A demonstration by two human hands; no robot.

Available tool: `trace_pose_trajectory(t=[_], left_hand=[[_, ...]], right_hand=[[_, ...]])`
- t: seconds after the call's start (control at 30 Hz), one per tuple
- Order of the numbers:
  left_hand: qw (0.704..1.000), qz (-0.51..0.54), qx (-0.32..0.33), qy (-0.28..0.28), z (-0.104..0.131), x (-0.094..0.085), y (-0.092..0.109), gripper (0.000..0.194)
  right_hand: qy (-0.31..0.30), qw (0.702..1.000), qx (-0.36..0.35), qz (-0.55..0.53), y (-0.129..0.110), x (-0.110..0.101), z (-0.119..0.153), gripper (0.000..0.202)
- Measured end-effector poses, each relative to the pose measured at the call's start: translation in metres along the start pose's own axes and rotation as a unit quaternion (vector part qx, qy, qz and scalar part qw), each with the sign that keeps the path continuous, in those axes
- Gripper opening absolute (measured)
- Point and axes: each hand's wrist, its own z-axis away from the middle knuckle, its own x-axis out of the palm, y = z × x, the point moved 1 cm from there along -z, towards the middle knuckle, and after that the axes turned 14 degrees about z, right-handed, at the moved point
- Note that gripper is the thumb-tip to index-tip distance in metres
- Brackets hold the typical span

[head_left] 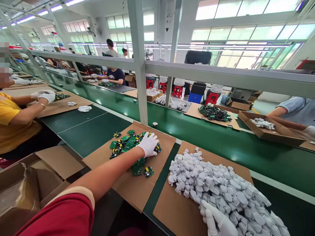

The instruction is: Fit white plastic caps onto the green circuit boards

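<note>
My left hand (148, 145), in a white glove, lies over the right side of a pile of green circuit boards (128, 141) with yellow and black parts. Its fingers are stretched out and slightly spread, touching the boards. Brown cardboard (137, 196) lies under that pile, and one loose board (149, 171) sits nearer me. Low at the right, my right hand (218, 220), also gloved, is at the near edge of a large heap of white plastic pieces (214, 180). Its visible fingers are bent and apart, with nothing plainly held; the frame's lower edge cuts the hand off.
A green conveyor belt (187, 141) runs past the far side, with one small white piece (155, 124) on it. A metal post (139, 65) rises ahead. An open carton (49, 177) stands at left. Gloved co-workers sit at left and across the belt.
</note>
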Motion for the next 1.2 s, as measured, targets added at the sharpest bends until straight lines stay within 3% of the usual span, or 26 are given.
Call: trace_pose_trajectory(t=[0.1,0.23,0.4,0.5,0.57,0.63,0.7,0.77,0.83,0.87,0.93,1.0,1.13,1.2], left_hand=[[1.0,-0.011,-0.007,0.02,-0.008,0.002,0.001,0.072],[0.999,-0.02,0.042,0.015,-0.013,0.0,0.008,0.046],[0.995,-0.013,0.082,0.054,-0.003,-0.003,0.013,0.035],[0.986,0.072,0.075,0.131,0.015,-0.009,0.021,0.03],[0.959,0.216,0.052,0.178,0.033,-0.013,0.035,0.032],[0.889,0.429,0.02,0.158,0.053,-0.012,0.058,0.037],[0.753,0.657,-0.005,0.047,0.074,-0.004,0.084,0.038],[0.6,0.796,-0.029,-0.067,0.091,0.007,0.109,0.038],[0.488,0.863,-0.048,-0.124,0.105,0.02,0.126,0.039],[0.45,0.881,-0.058,-0.136,0.109,0.026,0.131,0.039],[0.398,0.901,-0.082,-0.153,0.114,0.038,0.137,0.039],[0.365,0.909,-0.107,-0.173,0.115,0.048,0.139,0.037],[0.346,0.903,-0.122,-0.225,0.11,0.06,0.146,0.037],[0.349,0.897,-0.112,-0.248,0.105,0.064,0.15,0.038]], right_hand=[[-0.009,1.0,-0.015,-0.001,-0.001,-0.003,-0.004,0.023],[0.0,1.0,-0.02,0.001,-0.01,-0.008,-0.006,0.021],[0.009,0.997,0.056,-0.044,-0.016,-0.017,-0.007,0.025],[0.039,0.998,0.033,0.039,-0.026,-0.025,-0.022,0.024],[0.032,0.99,-0.013,0.138,-0.037,-0.027,-0.039,0.026],[0.001,0.971,-0.022,0.236,-0.049,-0.023,-0.056,0.033],[-0.038,0.946,-0.008,0.321,-0.057,-0.017,-0.071,0.042],[-0.07,0.926,0.0,0.37,-0.061,-0.012,-0.079,0.047],[-0.083,0.92,-0.003,0.383,-0.061,-0.01,-0.081,0.038],[-0.085,0.921,-0.007,0.381,-0.059,-0.01,-0.08,0.029],[-0.086,0.924,-0.018,0.373,-0.054,-0.012,-0.076,0.017],[-0.084,0.924,-0.025,0.372,-0.051,-0.016,-0.073,0.02],[-0.111,0.91,-0.048,0.397,-0.05,-0.021,-0.078,0.035],[-0.128,0.906,-0.065,0.398,-0.049,-0.02,-0.081,0.028]])
